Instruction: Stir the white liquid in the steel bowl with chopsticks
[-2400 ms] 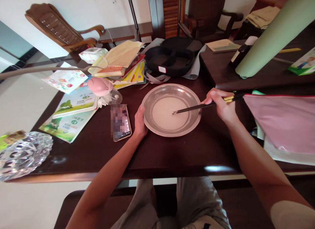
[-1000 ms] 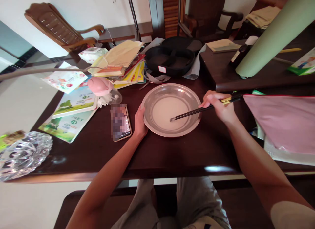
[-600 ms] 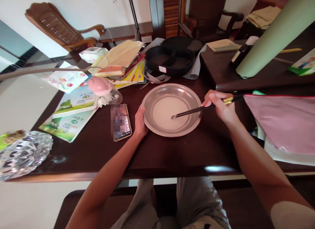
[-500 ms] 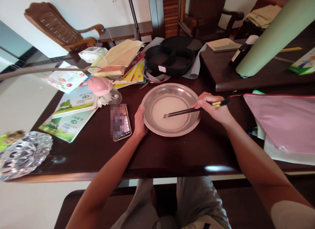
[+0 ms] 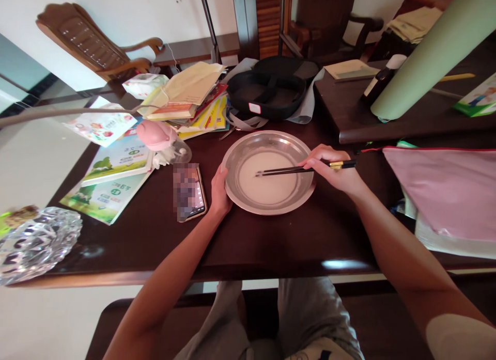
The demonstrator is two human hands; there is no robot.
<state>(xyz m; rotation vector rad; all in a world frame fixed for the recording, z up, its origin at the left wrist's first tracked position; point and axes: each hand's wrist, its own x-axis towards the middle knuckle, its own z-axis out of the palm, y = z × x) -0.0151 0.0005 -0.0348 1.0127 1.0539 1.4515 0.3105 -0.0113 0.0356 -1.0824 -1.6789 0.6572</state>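
Note:
A round metal bowl (image 5: pixel 231 156) sits on the dark table, with a pale, milky liquid (image 5: pixel 267 187) in its bottom. My left hand (image 5: pixel 220 194) grips the bowl's left rim; the fingers are partly hidden by the rim. In my right hand (image 5: pixel 331 166), at the bowl's right side, is a pair of black chopsticks (image 5: pixel 287 170) with gold bands near their ends. Their tips reach left into the pale liquid, close together. A phone (image 5: pixel 190 192) lies just left of my left hand.
Booklets (image 5: pixel 118 158), a pink-capped bottle (image 5: pixel 155 135) and a glass dish (image 5: pixel 41 241) stand to the left. Behind the bowl are stacked books (image 5: pixel 186 94) and an open black case (image 5: pixel 267 94). A pink pouch (image 5: pixel 445 189) lies right; a raised dark board (image 5: pixel 349 114) is behind it.
The chopsticks' tips have moved slightly up and left in the liquid, and the chopsticks lie flatter. My right hand has shifted a little; my left hand stays on the rim.

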